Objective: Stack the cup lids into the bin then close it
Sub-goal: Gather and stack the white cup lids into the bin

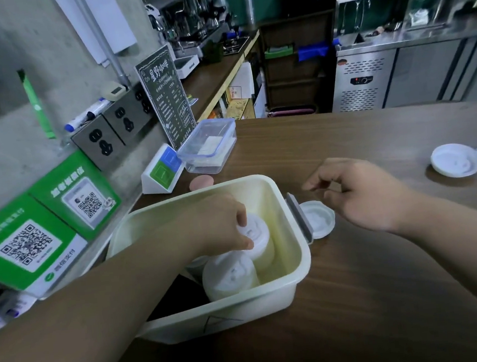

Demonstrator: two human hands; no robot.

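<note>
Left hand (218, 223) in grip, right hand (359, 193) slack

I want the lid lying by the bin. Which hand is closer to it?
Right. The right hand is just beside the lid; the left hand is inside the bin, gripping a stack.

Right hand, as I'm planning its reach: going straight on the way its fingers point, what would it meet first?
Probably the right rim of the bin, beside the grey latch: the right hand points left at it. Height is unclear, so it might pass over.
</note>
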